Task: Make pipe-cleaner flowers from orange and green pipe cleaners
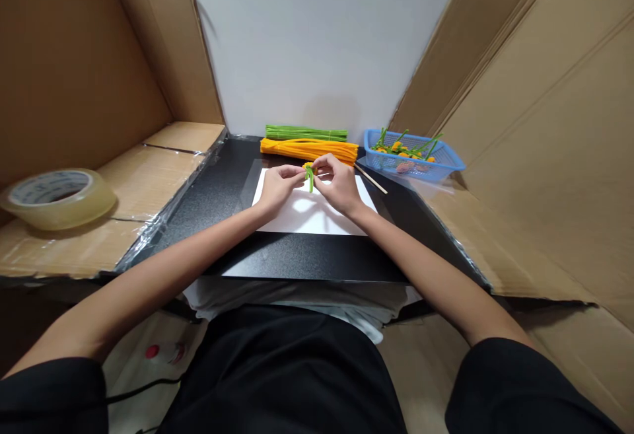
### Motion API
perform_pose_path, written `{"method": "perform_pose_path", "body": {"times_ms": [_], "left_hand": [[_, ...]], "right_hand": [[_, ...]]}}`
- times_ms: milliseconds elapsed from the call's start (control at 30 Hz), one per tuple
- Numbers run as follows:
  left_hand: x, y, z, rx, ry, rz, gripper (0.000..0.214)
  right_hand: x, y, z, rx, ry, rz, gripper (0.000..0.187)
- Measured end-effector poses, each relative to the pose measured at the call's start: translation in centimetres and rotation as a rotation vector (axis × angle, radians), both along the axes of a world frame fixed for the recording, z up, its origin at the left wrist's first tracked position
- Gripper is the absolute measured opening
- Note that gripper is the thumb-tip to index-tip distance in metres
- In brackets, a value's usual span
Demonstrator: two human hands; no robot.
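Note:
Between my two hands, above a white sheet (297, 222), is a small pipe-cleaner flower (310, 171) with an orange head and a green stem hanging down. My left hand (280, 189) pinches it from the left side. From the right, the fingers of my right hand (339, 186) close on it as well. Just behind the hands lies a bundle of orange pipe cleaners (307, 149), and beyond that a bundle of green pipe cleaners (306, 133). A thin wooden stick (371, 179) rests right of my right hand.
A blue plastic basket (440, 171) at the back right holds several orange and green pipe-cleaner pieces. On the cardboard at the left sits a wide roll of clear tape (59, 199). Cardboard walls (535, 90) flank the black tabletop (208, 203). A red-capped bottle (166, 353) is on the floor.

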State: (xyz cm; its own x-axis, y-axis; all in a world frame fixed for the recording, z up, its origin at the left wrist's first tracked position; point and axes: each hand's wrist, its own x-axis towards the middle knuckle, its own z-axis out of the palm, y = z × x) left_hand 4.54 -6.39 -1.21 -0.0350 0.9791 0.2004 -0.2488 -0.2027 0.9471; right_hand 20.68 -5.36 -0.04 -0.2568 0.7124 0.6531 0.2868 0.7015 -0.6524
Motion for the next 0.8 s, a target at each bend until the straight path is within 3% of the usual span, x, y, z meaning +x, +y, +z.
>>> {"method": "perform_pose_path", "body": {"times_ms": [133,300,500,800], "left_hand": [[-0.1,-0.1,0.1,0.007,0.056,-0.020,0.041],[-0.1,-0.1,0.3,-0.001,-0.033,-0.058,0.040],[0.1,-0.4,0.7,0.010,-0.059,-0.033,0.038],[0.0,0.0,0.3,0.202,0.063,0.033,0.030]], "right_hand": [[-0.1,-0.4,0.1,0.142,-0.041,-0.075,0.009],[-0.3,-0.6,0.1,0.179,-0.021,-0.076,0.008],[-1.0,-0.9,-0.2,0.073,0.048,-0.097,0.016],[-1.0,-0.4,0.2,-0.130,0.185,-0.033,0.027]]}}
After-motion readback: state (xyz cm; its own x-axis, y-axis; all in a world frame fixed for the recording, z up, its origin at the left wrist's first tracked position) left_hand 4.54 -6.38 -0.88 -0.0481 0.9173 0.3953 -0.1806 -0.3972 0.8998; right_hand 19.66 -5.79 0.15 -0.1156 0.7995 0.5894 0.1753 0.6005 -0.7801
